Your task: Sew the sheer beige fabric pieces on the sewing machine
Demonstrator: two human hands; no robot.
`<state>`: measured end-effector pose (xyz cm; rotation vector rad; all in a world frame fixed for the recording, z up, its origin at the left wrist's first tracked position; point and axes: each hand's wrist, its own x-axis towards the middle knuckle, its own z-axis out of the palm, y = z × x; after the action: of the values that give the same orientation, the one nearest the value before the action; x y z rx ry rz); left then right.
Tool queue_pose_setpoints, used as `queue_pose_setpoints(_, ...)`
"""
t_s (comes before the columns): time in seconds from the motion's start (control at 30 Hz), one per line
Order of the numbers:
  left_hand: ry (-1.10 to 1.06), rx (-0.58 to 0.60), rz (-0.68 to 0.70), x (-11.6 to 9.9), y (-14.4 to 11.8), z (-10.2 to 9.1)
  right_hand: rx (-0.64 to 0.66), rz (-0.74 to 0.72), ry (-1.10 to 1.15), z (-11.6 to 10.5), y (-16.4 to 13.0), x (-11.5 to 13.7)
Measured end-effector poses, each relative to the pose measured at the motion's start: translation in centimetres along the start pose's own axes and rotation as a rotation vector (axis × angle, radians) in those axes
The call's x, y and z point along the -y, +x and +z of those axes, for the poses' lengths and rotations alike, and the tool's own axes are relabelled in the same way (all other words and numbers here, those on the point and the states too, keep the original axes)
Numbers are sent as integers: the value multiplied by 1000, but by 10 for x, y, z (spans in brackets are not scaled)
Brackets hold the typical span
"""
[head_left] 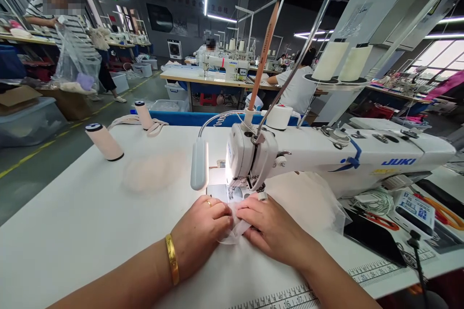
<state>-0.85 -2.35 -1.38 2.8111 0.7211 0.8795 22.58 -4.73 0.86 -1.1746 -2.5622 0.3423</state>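
Observation:
My left hand (203,231) and my right hand (273,229) rest side by side on the white table (79,222), both pressing a small piece of thin white fabric (235,229) just in front of the needle (235,192) of a white JUKI sewing machine (326,154). Fingertips of both hands pinch the fabric's edges. A gold bangle circles my left wrist and a ring sits on one left finger. More sheer white fabric (311,203) lies bunched under the machine arm, right of my right hand.
Two thread cones (104,141) (144,115) stand at the table's far left, with a pale fabric piece (154,171) nearby. A lamp (199,164), scissors (384,222), a control box (415,212) and cables sit right. Other people work at benches behind.

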Motion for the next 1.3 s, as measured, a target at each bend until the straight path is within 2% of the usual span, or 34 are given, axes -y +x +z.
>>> queue_pose_setpoints(0.53,-14,-8,-59,-9,-3,-4,17,-28,50,0,0,2)
queue_pose_setpoints(0.8,6,48,-108,-14,-4,-8,-28,-48,167,1,2,3)
queue_pose_setpoints(0.93,38,67,-115,-16,-4,-10,-16,-59,130,5,3,3)
queue_pose_setpoints(1.3,66,28,-117,-17,-3,-13,-44,12,45,14,8,9)
